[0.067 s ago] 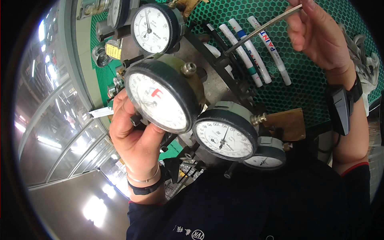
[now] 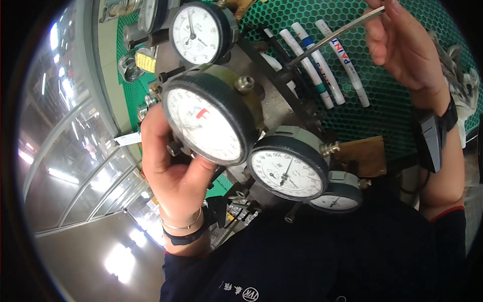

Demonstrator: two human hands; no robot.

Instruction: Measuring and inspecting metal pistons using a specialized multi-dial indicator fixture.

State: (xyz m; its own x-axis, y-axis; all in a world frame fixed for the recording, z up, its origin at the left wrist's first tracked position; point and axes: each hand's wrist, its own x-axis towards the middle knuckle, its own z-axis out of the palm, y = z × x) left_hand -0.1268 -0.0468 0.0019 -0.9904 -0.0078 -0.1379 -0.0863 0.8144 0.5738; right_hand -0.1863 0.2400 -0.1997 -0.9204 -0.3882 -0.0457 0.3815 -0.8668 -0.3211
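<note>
My left hand is closed around the lower left side of a large black-rimmed dial gauge, which has a red mark on its white face. The thumb presses near the lower rim, while the other fingertips are hidden behind the gauge. At the upper right, my right hand pinches the end of a long thin hex key. The key's far end reaches a dark bolt on the metal fixture that bears the gauges. Another dial gauge sits just right of the held one.
A further gauge stands at the top and a smaller-looking one at the lower right. Several paint markers lie on the green mat. A brown block lies beside the fixture; crumpled grey gloves are at far right.
The fixture, gauges and mat have shifted slightly right in the picture. Both hands keep their grips.
</note>
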